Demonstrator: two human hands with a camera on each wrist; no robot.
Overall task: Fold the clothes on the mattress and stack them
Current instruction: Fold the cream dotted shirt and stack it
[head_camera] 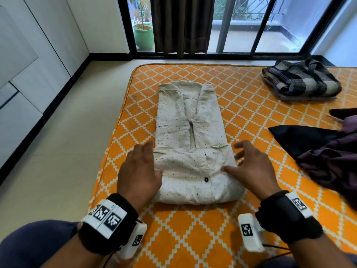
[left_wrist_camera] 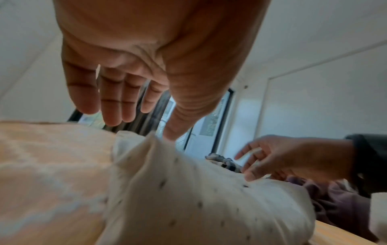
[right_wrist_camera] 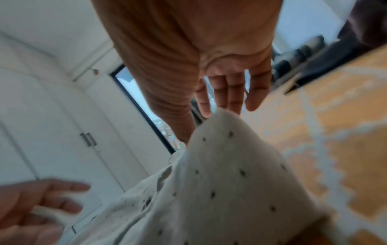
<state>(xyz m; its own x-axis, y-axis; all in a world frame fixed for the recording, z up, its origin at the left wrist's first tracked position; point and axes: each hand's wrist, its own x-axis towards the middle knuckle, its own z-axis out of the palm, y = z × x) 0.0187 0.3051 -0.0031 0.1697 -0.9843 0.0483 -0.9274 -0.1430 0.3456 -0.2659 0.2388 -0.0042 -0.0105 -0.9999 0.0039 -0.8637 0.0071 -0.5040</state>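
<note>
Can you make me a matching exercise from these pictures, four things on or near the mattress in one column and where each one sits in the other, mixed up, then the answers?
Things:
1. cream dotted shirt
2. checked folded garment
3. dark purple and black clothes
4. green plant pot

Places:
A. outside the window, far left
B. far right corner of the mattress, folded
C. middle of the mattress, between the two hands
D. right edge of the mattress, in a loose heap

Pairs: 1-C, 2-B, 3-D, 4-A
</note>
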